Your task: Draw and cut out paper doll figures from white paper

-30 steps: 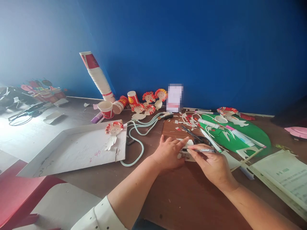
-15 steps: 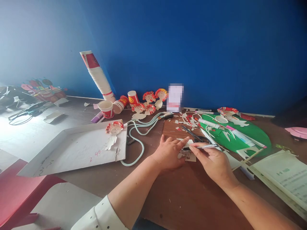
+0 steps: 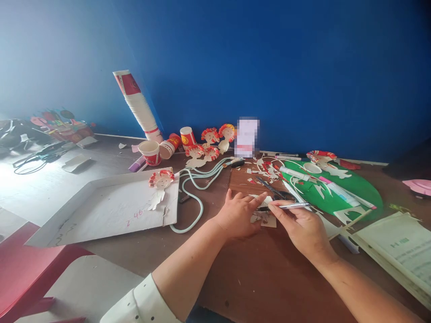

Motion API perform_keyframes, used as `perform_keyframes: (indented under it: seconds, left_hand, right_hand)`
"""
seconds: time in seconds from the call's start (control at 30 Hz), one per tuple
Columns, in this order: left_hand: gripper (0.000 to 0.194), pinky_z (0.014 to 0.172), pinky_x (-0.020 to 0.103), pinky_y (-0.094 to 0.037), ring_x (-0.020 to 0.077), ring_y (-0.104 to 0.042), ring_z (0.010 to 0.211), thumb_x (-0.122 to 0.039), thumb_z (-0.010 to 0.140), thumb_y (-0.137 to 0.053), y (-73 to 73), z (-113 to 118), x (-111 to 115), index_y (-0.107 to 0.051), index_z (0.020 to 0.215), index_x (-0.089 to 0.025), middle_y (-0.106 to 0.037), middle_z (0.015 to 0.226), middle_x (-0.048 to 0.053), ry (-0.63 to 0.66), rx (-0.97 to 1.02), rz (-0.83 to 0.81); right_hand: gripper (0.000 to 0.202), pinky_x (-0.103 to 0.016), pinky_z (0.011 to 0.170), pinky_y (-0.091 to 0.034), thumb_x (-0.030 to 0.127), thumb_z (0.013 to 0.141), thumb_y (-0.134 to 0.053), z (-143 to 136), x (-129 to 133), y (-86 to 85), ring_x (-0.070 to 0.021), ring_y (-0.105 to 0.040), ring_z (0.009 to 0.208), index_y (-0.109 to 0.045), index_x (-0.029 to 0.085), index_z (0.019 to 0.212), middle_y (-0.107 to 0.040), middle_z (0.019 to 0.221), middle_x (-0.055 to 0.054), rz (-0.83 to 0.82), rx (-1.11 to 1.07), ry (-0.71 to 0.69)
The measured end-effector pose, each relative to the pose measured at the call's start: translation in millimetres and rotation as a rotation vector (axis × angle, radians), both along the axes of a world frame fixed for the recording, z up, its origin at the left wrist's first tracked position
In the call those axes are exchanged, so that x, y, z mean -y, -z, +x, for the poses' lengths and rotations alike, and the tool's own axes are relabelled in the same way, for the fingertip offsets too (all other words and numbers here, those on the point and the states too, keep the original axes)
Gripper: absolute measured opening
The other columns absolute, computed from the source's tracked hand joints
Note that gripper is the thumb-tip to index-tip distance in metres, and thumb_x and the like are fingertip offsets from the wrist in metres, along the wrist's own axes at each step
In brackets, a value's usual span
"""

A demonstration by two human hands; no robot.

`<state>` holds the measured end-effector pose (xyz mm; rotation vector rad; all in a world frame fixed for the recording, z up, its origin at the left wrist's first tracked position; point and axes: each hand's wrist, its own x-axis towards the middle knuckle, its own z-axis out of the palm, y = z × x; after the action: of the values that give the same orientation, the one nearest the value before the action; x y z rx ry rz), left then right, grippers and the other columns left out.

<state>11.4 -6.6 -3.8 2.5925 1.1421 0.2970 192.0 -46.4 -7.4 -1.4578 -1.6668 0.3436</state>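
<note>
With its fingers spread, my left hand (image 3: 237, 214) presses flat on pieces of pale paper (image 3: 268, 220) lying on the brown table. My right hand (image 3: 299, 224) is closed on a slim silver pen (image 3: 292, 206), held nearly level beside the left fingertips; its tip end is over the paper. Dark lines show on the lower piece, partly hidden by my left hand. Just beyond the fingers lie dark scissors (image 3: 276, 194) among red and white paper scraps (image 3: 267, 168).
A white box lid (image 3: 111, 202) with a paper figure lies left, beside a pale cable (image 3: 202, 206). Paper cups (image 3: 150, 152) and more figures stand by the blue wall. Markers (image 3: 340, 194) rest on a green disc (image 3: 367, 193); a booklet (image 3: 397, 246) is at right.
The view has shifted very slightly. The pen in my right hand has moved a little to the right; my left hand stays on the paper.
</note>
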Motion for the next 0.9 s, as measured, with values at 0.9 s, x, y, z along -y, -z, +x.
perform_keyframes:
  seconds: [0.9]
  left_hand:
    - [0.082,0.106,0.062,-0.013,0.0272,-0.044,0.115,-0.042,0.075,-0.054,-0.2,-0.2,-2.2,-0.013,0.145,-0.032,-0.054,0.128,0.003,0.002,0.009,-0.008]
  right_hand:
    - [0.017,-0.033,0.083,-0.054,0.032,0.086,-0.058,3.1,-6.3,7.4,-0.0212,-0.069,0.087,-0.071,0.022,0.089,-0.074,0.093,-0.004,0.157,0.124,-0.046]
